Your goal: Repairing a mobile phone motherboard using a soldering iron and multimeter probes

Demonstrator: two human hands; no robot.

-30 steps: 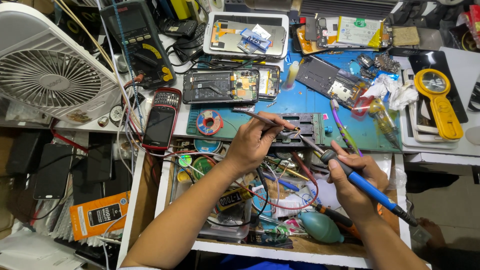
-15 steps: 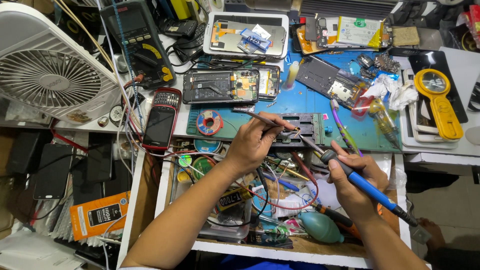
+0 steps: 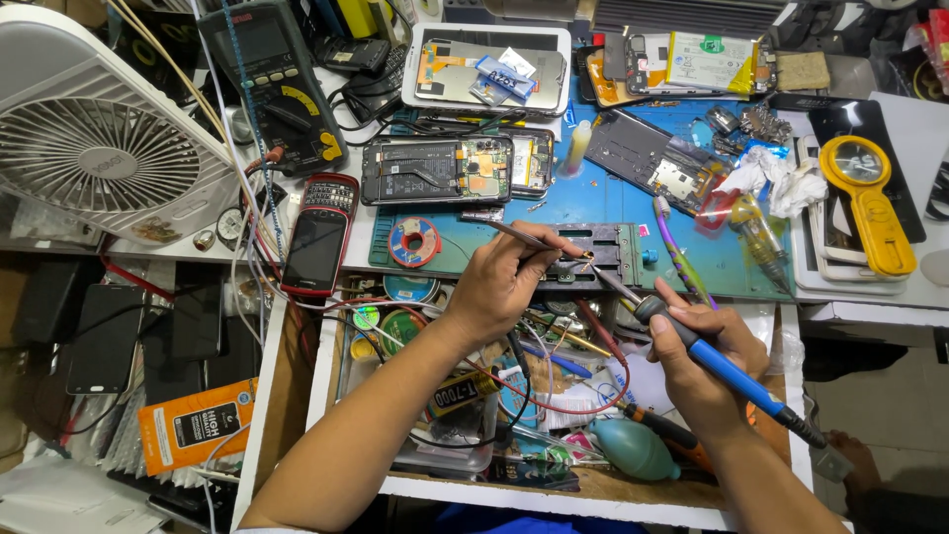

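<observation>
Left hand (image 3: 504,282) grip pressed together on tweezers (image 3: 534,240), thin metal, tips pointing right toward the small black fixture (image 3: 603,259) at the front edge of the blue work mat (image 3: 613,203). Right hand (image 3: 707,371) grip closed around the blue-handled soldering iron (image 3: 727,371), handle running down-right out of the fist, metal tip angled up-left and meeting the tweezer tips at the fixture; whether the tips actually touch, cannot tell at this size. Both hands hover over an open drawer (image 3: 287,386) full of wires, tools and a teal rubber blower bulb (image 3: 633,447), just in front of the tabletop (image 3: 919,287) edge. On the mat: solder spool (image 3: 413,241) left of the left hand, opened phone (image 3: 435,170) with board exposed behind it, another stripped phone frame (image 3: 652,163) to the right, small white bottle (image 3: 578,148) between them. Red-and-black keypad phone (image 3: 318,235) lies off the mat's left edge. Multimeter (image 3: 272,79) at rear left, white desk fan (image 3: 94,148) far left. Tablet-sized device (image 3: 489,64) face-down with back open at rear centre, open phone with white battery (image 3: 692,61) to its right. Yellow magnifier-shaped tool (image 3: 870,198) lies on dark phones at the right, crumpled white tissue (image 3: 776,178) just left of it
</observation>
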